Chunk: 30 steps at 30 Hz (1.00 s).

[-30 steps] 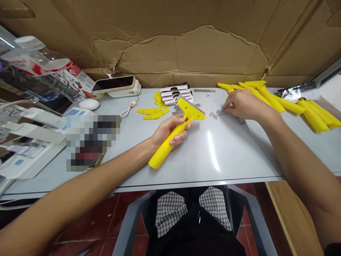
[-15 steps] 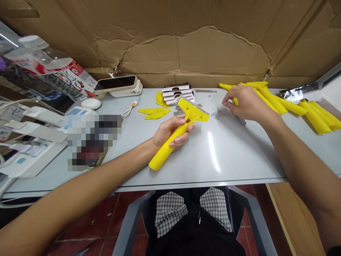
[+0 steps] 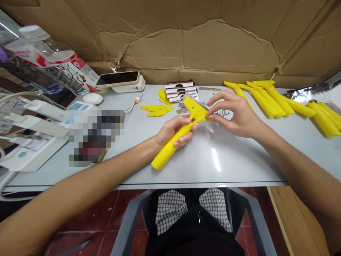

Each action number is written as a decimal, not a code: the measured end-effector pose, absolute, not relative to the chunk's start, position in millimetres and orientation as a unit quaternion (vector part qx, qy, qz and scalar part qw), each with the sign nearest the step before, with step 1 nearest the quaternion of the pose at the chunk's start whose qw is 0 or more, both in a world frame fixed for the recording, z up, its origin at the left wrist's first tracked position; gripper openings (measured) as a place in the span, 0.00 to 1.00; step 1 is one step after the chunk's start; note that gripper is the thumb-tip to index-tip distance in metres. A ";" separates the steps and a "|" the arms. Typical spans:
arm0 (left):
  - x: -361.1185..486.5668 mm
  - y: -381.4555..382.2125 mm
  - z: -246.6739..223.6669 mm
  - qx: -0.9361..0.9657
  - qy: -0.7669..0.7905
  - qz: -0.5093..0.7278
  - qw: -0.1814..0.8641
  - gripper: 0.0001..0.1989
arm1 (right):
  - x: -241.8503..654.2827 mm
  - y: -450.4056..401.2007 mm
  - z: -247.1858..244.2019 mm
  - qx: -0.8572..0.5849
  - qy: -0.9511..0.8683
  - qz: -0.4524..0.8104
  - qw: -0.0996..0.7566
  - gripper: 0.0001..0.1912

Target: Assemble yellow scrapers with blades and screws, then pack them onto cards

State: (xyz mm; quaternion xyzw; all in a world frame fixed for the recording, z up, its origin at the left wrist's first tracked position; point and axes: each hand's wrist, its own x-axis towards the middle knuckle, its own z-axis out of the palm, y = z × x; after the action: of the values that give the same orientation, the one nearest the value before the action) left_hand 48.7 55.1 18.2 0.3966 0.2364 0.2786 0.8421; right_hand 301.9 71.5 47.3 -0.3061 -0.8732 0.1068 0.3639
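A yellow scraper lies across my left hand, its fingers wrapped round the upper handle. Its wide head points up and away, with a metal blade along the far edge. My right hand pinches at the right end of the head, by a hole; whatever is between thumb and fingertip is too small to make out. Behind those fingers, partly hidden, lies a pile of small screws. Loose yellow clamp plates sit left of the scraper head.
Stacked blade packs stand at the back, near a loose blade. Several yellow scraper handles lie on the right. To the left are a phone, a white mouse, power strips and a bottle. Cardboard walls the back.
My right hand has moved left from beside the screw pile to the right end of the scraper head. My left hand keeps its hold on the scraper. The view has shifted slightly.
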 end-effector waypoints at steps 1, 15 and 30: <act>48.6 55.2 17.9 0.399 0.237 0.276 0.842 0.10 | 301.9 71.2 47.5 -0.303 -0.874 0.106 0.365 0.05; 49.5 53.6 15.8 0.422 0.242 0.282 0.827 0.13 | 296.7 61.4 55.4 -0.361 -0.859 0.146 0.333 0.04; 49.8 53.7 14.8 0.414 0.245 0.304 0.822 0.12 | 290.1 60.2 50.8 -0.419 -0.799 0.260 0.343 0.06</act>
State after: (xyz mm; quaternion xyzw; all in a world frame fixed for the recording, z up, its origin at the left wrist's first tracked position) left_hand 49.8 53.7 14.8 0.4145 0.2450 0.3044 0.8219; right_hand 290.1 60.2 50.8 -0.4192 -0.7995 0.2595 0.3431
